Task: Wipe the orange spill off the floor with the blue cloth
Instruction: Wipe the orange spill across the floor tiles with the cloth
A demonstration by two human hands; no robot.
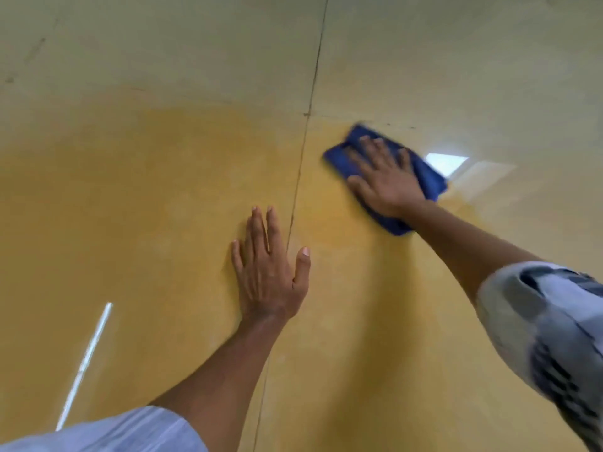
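Note:
A wide orange spill (140, 203) stains the glossy tiled floor from the left edge across the middle. The blue cloth (427, 177) lies flat on the floor at the spill's upper right edge. My right hand (383, 177) presses down on the cloth with straight, spread fingers, and both look motion-blurred. My left hand (269, 269) rests flat on the stained floor near the centre, fingers straight, beside a tile joint.
A dark tile joint (303, 151) runs from the top down through the middle, crossed by another joint (391, 123) just beyond the cloth. Pale, unstained tile (489, 60) lies at the top and right. Bright light reflections (445, 163) show on the floor.

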